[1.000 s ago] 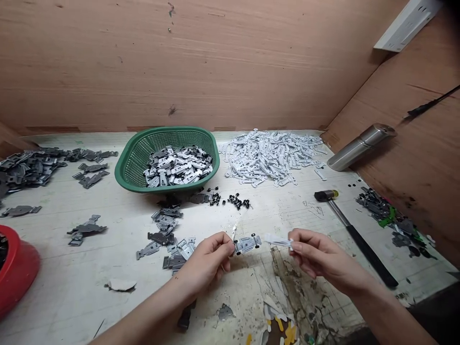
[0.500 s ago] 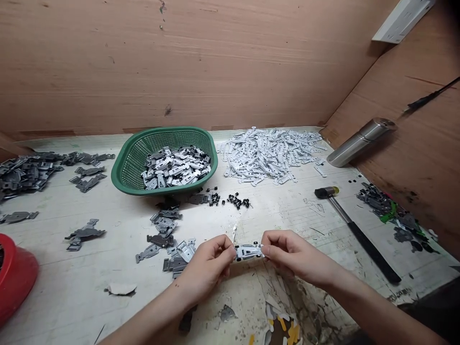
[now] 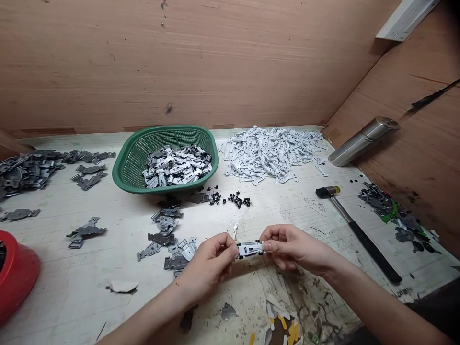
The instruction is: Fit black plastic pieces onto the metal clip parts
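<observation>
A small white toy race car (image 3: 250, 248) with black wheels is held level just above the table, between my two hands. My left hand (image 3: 216, 256) pinches its left end between thumb and fingers. At the other end, the thumb and fingers of my right hand (image 3: 287, 247) are closed on the car's right tip. A thin white piece (image 3: 235, 231) lies just behind the car. Grey flat car parts (image 3: 179, 257) lie to the left of my left hand, and small black wheels (image 3: 239, 200) are scattered farther back.
A green basket (image 3: 120, 170) holds many white and black cars. Beside it is a heap of white car bodies (image 3: 269, 153). A hammer (image 3: 359, 235) and a metal cylinder (image 3: 364, 141) are on the right. At the left are grey parts (image 3: 30, 170) and a red container (image 3: 19, 278).
The toy car has risen slightly and tilted a little, staying between both hands. My right hand has shifted up slightly with its lower fingers loosened. The view has moved a touch.
</observation>
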`<state>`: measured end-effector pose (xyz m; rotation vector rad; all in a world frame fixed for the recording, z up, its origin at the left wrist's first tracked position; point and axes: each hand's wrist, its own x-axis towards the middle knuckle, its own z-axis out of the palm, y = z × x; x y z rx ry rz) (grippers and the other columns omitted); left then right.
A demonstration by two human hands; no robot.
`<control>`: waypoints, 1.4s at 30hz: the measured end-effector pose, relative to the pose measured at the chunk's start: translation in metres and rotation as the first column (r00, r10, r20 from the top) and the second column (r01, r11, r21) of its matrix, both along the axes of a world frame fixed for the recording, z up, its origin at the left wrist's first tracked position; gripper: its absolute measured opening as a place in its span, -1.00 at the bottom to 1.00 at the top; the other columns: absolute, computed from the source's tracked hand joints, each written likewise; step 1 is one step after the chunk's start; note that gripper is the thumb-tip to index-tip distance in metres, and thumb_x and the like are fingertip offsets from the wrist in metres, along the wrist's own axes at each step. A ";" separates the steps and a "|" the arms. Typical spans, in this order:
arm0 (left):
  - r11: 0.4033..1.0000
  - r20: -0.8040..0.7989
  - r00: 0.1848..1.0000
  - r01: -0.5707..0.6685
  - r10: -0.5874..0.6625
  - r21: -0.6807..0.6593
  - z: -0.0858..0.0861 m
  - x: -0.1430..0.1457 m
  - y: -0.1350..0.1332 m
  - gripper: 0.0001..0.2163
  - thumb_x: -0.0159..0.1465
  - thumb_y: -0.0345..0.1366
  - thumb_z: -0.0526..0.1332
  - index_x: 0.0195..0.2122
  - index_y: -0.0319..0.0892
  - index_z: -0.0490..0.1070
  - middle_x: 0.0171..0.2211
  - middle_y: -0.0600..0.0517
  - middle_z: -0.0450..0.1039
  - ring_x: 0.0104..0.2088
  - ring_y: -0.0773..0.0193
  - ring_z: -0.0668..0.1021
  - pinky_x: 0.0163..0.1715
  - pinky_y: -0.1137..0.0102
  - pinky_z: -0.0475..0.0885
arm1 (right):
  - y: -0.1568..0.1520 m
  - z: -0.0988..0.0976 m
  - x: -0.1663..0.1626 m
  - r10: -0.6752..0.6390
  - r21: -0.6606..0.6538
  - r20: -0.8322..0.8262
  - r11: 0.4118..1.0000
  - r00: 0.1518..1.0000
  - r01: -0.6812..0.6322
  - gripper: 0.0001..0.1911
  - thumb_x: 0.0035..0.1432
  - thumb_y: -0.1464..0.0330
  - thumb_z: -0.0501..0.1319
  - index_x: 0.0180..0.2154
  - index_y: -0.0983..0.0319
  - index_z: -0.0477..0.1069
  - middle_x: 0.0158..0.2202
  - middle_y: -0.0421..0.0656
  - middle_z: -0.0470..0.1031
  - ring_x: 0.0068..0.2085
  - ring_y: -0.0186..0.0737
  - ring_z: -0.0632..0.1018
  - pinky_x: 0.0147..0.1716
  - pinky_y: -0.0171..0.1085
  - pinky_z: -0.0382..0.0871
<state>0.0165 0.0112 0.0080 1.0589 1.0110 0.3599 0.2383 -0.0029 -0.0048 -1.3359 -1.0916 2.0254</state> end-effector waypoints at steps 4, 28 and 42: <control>1.000 0.030 1.000 0.001 -0.001 0.002 -0.003 -0.001 0.000 -0.78 0.17 -0.16 0.11 -0.50 -0.16 0.16 -0.67 0.20 0.13 -0.64 0.45 0.21 -0.65 0.53 0.07 | 0.000 -0.005 -0.003 0.016 -0.035 -0.101 0.999 0.995 -0.019 -0.70 0.00 0.22 0.28 -0.38 0.34 0.34 -0.52 -0.17 0.48 -0.63 -0.48 0.40 -0.68 -0.49 0.18; 0.637 -0.397 0.800 0.024 0.449 0.771 0.011 -0.046 0.047 -0.65 0.20 -0.10 0.08 -0.10 -0.23 0.33 -0.15 -0.11 0.33 -0.15 0.08 0.40 -0.16 0.19 0.34 | 0.119 0.084 -0.095 -0.173 0.659 -0.072 0.731 0.982 0.177 -0.63 0.05 0.10 0.21 -0.50 0.29 0.28 -0.61 -0.22 0.43 -0.71 -0.51 0.32 -0.78 -0.49 0.07; 0.303 -0.668 0.489 0.630 0.560 0.715 -0.027 -0.043 0.051 -0.69 0.18 -0.53 0.04 -0.06 -0.22 0.35 -0.14 -0.10 0.43 -0.07 0.02 0.34 -0.08 0.15 0.26 | 0.112 0.005 -0.054 -0.275 0.681 0.727 0.400 0.629 -0.613 -0.94 0.07 0.47 0.19 -0.42 0.23 0.42 -0.40 -0.15 0.47 -0.34 -0.25 0.44 -0.39 -0.32 0.27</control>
